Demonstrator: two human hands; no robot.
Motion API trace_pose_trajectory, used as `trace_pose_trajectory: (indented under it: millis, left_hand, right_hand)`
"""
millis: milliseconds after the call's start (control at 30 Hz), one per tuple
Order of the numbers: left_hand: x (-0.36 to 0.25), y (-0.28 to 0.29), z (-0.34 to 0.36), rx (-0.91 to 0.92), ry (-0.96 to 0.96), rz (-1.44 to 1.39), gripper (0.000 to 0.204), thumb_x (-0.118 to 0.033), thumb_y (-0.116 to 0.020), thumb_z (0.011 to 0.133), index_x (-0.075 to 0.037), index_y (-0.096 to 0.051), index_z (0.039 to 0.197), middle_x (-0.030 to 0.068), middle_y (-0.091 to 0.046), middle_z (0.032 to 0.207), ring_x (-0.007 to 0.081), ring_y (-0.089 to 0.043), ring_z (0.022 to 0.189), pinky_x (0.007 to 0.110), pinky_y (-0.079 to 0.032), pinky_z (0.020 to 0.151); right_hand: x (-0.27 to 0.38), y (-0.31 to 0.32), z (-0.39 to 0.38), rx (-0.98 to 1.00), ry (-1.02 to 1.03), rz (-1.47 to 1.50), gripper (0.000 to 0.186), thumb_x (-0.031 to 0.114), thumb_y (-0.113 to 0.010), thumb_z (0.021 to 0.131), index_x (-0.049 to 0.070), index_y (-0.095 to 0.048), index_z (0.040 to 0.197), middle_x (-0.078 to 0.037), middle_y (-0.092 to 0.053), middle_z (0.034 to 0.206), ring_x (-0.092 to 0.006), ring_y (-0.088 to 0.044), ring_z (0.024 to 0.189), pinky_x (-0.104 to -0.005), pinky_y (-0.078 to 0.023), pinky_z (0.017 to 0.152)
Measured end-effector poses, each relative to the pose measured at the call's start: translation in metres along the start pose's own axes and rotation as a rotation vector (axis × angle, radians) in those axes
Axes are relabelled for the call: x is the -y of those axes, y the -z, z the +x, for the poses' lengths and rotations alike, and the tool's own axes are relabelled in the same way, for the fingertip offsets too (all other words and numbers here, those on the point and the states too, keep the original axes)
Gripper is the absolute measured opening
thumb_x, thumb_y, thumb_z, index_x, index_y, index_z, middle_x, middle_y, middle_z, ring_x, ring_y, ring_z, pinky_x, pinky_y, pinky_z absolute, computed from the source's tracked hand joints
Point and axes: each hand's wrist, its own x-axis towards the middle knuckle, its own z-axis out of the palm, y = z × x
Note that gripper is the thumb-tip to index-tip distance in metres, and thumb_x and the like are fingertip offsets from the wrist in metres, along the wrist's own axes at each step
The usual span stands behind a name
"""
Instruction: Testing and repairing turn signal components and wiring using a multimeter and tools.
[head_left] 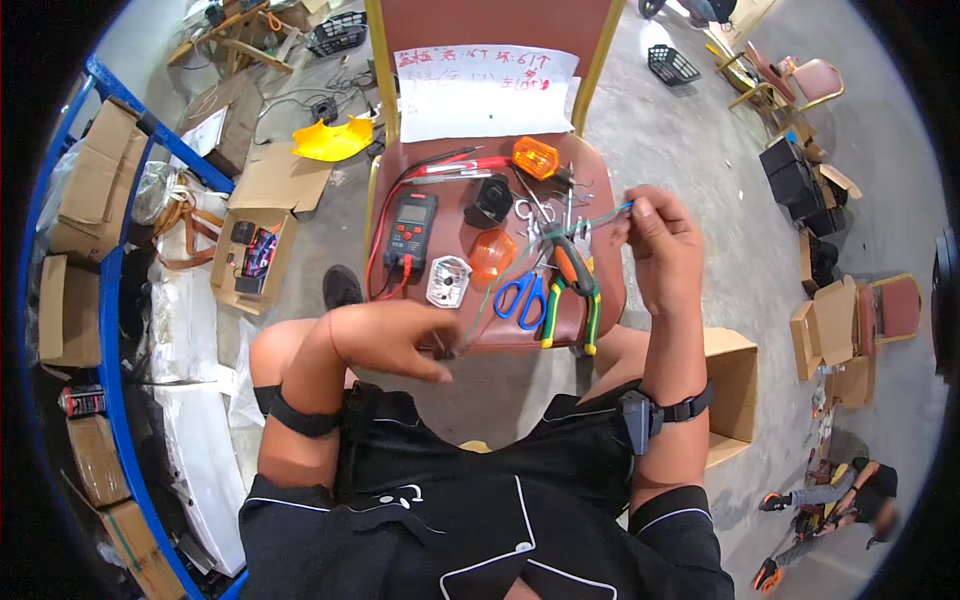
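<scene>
Box (288, 245) with dark parts (261, 258) inside, wire (606, 216) in right hand (662, 235), left hand (393, 338) blurred, grip unclear.

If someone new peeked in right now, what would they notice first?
Probably the bright things on the chair: blue scissors near the front, an orange lamp toward the back. Above them, the right hand pinches a thin wire running toward the blurred left hand. A yellow thing lies left of the chair.

The wire (606, 217) is greenish, scissor handles (526, 287) blue, seat (612, 270) reddish-brown.
</scene>
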Motion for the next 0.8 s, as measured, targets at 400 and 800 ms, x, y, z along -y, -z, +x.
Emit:
trace_pose_trajectory:
  millis: [400, 800]
  left_hand:
    - [-0.013, -0.022, 0.032, -0.388, -0.216, -0.199, 0.062, -0.027, -0.069, 0.087, -0.005, -0.043, 0.138, 0.0132, -0.062, 0.117, 0.0199, -0.061, 0.107, 0.035, -0.049, 0.089]
    - [-0.012, -0.026, 0.04, -0.424, -0.167, -0.209, 0.048, -0.019, -0.07, 0.086, 0.001, -0.053, 0.126, 0.0116, -0.063, 0.114, 0.014, -0.06, 0.101, 0.028, -0.048, 0.087]
  right_hand:
    - [-0.01, -0.043, -0.031, 0.691, -0.183, -0.53, 0.011, 0.006, -0.063, 0.091, -0.002, -0.065, 0.098, -0.005, -0.066, 0.088, -0.01, -0.061, 0.08, -0.0259, -0.05, 0.071]
    - [-0.014, -0.038, -0.024, 0.513, -0.156, -0.501, 0.011, 0.007, -0.062, 0.091, -0.001, -0.065, 0.098, -0.005, -0.067, 0.085, -0.0098, -0.059, 0.077, -0.0252, -0.048, 0.07]
